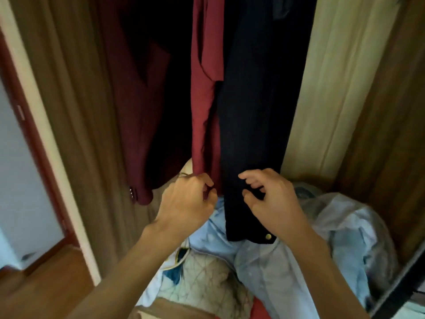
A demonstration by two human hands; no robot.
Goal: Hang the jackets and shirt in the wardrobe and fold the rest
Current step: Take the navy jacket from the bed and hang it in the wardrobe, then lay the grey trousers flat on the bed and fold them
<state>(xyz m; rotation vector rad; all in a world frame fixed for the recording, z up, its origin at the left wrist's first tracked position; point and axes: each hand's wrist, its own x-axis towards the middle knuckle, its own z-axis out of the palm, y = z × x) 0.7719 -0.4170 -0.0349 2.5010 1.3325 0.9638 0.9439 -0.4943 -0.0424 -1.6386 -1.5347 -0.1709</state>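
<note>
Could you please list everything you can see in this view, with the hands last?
maroon jacket: one, dark maroon, hanging at left in the wardrobe
red garment: one, red, hanging in the middle
navy jacket: one, navy, hanging at right, gold button at hem
clothes pile: one, pale blue, wardrobe bottom
patterned fabric: one, cream, beside the pile
left hand: one, fingers curled, by the red garment's hem
right hand: one, fingers curled, before the navy jacket

Both bare forearms are stretching forward, converging. The left hand [188, 199] is showing its back, fingers curling tight against the thumb; whether they are pinching anything is unclear. The right hand [273, 199], just beside it, is arching, fingers half-bent, thumb apart.
</note>
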